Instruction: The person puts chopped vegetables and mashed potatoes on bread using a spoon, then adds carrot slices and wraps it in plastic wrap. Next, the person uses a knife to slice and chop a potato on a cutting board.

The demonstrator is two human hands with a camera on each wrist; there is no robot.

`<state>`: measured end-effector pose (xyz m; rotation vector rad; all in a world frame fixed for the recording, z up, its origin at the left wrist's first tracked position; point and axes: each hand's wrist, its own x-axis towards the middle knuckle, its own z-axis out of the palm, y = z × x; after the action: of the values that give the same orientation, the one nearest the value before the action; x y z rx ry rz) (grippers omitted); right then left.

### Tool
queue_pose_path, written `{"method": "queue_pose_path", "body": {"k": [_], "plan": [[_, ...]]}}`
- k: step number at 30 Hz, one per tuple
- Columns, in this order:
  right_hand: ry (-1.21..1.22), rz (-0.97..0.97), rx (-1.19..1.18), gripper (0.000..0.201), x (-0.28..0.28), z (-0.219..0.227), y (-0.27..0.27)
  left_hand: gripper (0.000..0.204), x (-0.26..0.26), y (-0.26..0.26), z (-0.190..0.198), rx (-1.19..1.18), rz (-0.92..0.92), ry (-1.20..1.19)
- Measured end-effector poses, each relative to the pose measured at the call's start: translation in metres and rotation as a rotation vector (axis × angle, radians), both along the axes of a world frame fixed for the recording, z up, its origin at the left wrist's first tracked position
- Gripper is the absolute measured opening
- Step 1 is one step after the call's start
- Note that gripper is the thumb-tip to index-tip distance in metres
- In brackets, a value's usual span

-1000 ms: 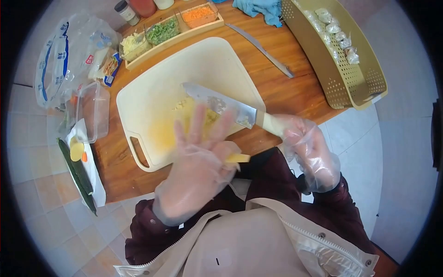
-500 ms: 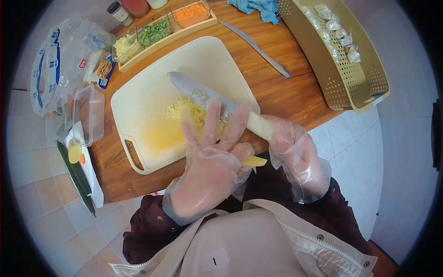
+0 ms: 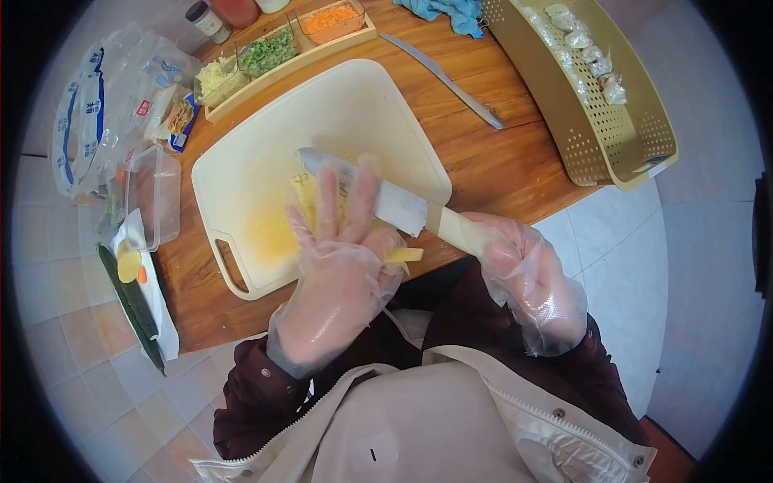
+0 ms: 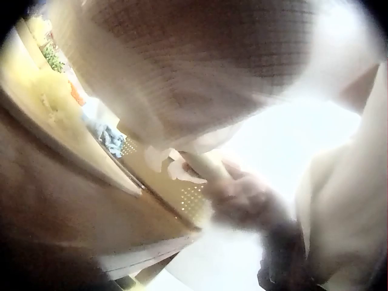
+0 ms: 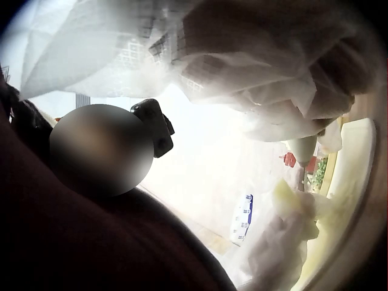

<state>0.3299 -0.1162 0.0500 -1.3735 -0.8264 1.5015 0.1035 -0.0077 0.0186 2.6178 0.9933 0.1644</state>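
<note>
My gloved right hand (image 3: 535, 278) grips the pale handle of a kitchen knife (image 3: 401, 208), its broad blade slanting over the white cutting board (image 3: 362, 97). Small pale-yellow chopped bits (image 3: 302, 191) lie on the board under the blade, and some cling to the metal. My left hand (image 3: 332, 282), also in a clear plastic glove, spreads its fingers across the blade, covering part of it and of the bits. Between its thumb and palm it keeps a yellow strip (image 3: 407, 255), whose end sticks out to the right. In the right wrist view the yellow piece (image 5: 286, 195) shows beside the left hand.
A second knife (image 3: 443, 76) lies beyond the board. Behind stands a wooden tray (image 3: 294, 66) with glass boxes of chopped vegetables. A perforated basket (image 3: 547, 105) with small wrapped bundles is at right. Cucumbers (image 3: 133, 302), a plastic box (image 3: 153, 201) and bags (image 3: 113, 105) are at left.
The left hand moved right with the yellow strip, then back left over the blade. The knife swung left, then its blade tilted and its tip dropped lower over the chopped bits.
</note>
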Motion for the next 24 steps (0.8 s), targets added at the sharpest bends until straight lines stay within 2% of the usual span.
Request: {"method": "queue_pose_path", "body": {"k": [7,9,13,15,16,18,19,20,23,24], "plan": [[-0.034,-0.022,-0.017,0.064,0.004,-0.001,-0.008,0.024,-0.014,0.010,-0.004,-0.025,0.046,0.035],[-0.054,-0.046,-0.027,0.065,0.008,-0.002,-0.012,0.021,-0.020,0.011,-0.008,-0.009,0.075,-0.071],[-0.143,-0.084,-0.060,0.071,0.020,0.006,-0.022,0.022,-0.036,0.011,-0.006,-0.057,0.095,-0.090],[-0.234,-0.104,-0.033,0.075,0.021,0.011,-0.023,0.040,-0.043,0.011,0.005,-0.170,0.113,-0.135],[-0.284,-0.101,-0.019,0.077,0.023,0.014,-0.022,0.040,-0.049,0.013,0.006,-0.172,0.111,-0.134],[-0.307,-0.039,0.039,0.076,0.025,0.018,-0.014,0.047,-0.059,0.015,0.007,-0.268,0.182,-0.293],[-0.320,-0.005,0.070,0.075,0.026,0.021,-0.008,0.047,-0.059,0.015,0.008,-0.267,0.182,-0.295],[-0.333,0.027,0.102,0.075,0.027,0.023,-0.002,0.049,-0.059,0.016,0.010,-0.312,0.258,-0.422],[-0.535,0.133,0.113,0.069,0.029,0.027,0.018,0.052,-0.063,0.016,0.018,-0.422,0.343,-0.604],[-0.609,0.184,0.143,0.062,0.029,0.028,0.024,0.051,-0.065,0.016,0.021,-0.488,0.351,-0.656]]}}
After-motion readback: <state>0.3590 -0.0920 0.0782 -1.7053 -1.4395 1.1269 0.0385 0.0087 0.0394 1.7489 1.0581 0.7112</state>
